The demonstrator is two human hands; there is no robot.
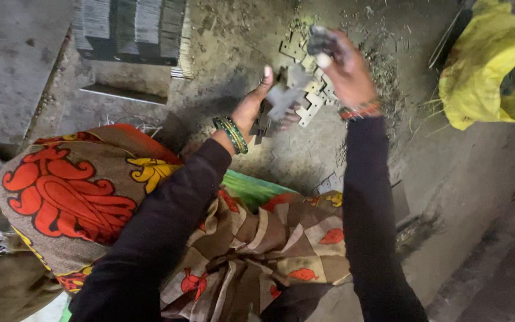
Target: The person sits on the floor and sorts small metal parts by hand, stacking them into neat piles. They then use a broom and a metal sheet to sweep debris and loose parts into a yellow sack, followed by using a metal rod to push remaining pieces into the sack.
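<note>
Fingers of left hand (256, 102) pinch stack of flat grey notched metal plates (281, 98), frame centre; right hand (346, 70) grips blurred dark lump. Loose plates (312, 98) on floor remain; stacked rows (129, 30) upper left done, likely.

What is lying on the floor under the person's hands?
Under the left hand and right hand lie flat, notched metal plates amid scattered shavings on the concrete floor. The hands and the gray piece they hold cover part of the pile.
</note>
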